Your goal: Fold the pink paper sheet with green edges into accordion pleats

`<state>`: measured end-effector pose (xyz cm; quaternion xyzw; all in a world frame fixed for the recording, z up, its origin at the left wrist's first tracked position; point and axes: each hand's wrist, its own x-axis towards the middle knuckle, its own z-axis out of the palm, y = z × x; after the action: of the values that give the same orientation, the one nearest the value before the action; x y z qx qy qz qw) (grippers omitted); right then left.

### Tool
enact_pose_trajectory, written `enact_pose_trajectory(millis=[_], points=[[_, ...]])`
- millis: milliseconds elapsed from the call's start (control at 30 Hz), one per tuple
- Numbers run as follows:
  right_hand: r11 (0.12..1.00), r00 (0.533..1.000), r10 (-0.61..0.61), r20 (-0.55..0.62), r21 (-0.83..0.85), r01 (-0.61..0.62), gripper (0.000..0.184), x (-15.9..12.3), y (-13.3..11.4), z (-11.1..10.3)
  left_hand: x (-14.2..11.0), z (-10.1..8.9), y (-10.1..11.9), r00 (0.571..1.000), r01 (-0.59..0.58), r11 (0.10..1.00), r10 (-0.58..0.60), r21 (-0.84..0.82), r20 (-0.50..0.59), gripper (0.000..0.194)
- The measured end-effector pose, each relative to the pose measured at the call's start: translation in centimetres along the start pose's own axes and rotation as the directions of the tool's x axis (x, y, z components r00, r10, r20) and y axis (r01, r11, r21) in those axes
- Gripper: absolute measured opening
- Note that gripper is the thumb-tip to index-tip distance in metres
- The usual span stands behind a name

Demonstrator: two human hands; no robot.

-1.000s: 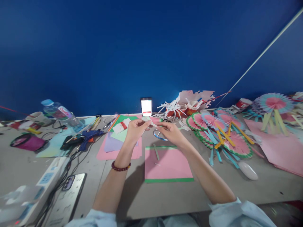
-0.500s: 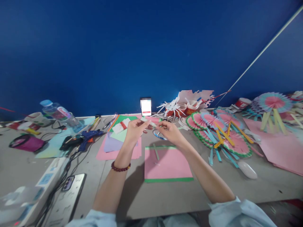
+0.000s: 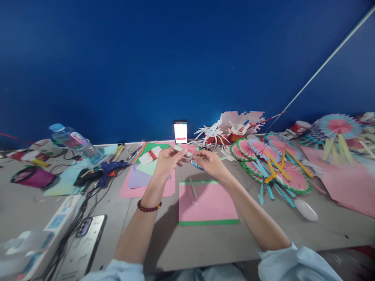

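Observation:
My left hand (image 3: 170, 160) is closed in a pinch on a small pale paper strip (image 3: 178, 148) that sticks up past the thumb. Close on its right, my right hand (image 3: 209, 162) pinches with thumb and forefinger at the strip's other end, where the fingers partly hide it. A blue ring-shaped thing (image 3: 196, 166) shows just under the right fingertips. Below the hands lies a pink sheet (image 3: 208, 207) with green bands along its top and bottom edges. On that sheet rest a pale green strip (image 3: 193, 187) and a tiny white scrap (image 3: 194, 202).
Coloured paper (image 3: 134, 179), a glue gun (image 3: 109, 169), a bottle (image 3: 76, 140), a power strip (image 3: 55, 226) and a phone (image 3: 84, 242) lie left. A lit phone (image 3: 181, 132) stands against the wall. Pleated paper fans (image 3: 293, 175) and a white mouse-like object (image 3: 306, 210) are right.
The pale strip between my hands shows less now, and my fingers have shifted slightly. The blue ring appears more hidden and a little changed in angle. The pink sheet has not moved.

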<state>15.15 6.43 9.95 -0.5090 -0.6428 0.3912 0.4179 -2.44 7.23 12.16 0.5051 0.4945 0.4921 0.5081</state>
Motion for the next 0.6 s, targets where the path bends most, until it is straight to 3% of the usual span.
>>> enact_pose_trajectory(millis=[200,400,600], points=[[0.993,0.999,0.046,0.021,0.106,-0.048,0.038,-0.1,-0.05,0.15,0.15,0.07,0.04,0.998,0.066,0.995,-0.067,-0.071,-0.013,0.047],[0.989,0.999,0.048,0.011,0.137,-0.049,0.027,0.17,0.14,0.27,0.27,0.09,-0.13,0.999,-0.039,0.999,0.039,-0.013,0.005,0.045],[0.989,0.999,0.044,0.004,0.143,-0.044,0.028,0.18,-0.09,0.3,0.28,0.55,-0.72,0.997,-0.062,0.996,0.059,0.065,0.048,0.033]])
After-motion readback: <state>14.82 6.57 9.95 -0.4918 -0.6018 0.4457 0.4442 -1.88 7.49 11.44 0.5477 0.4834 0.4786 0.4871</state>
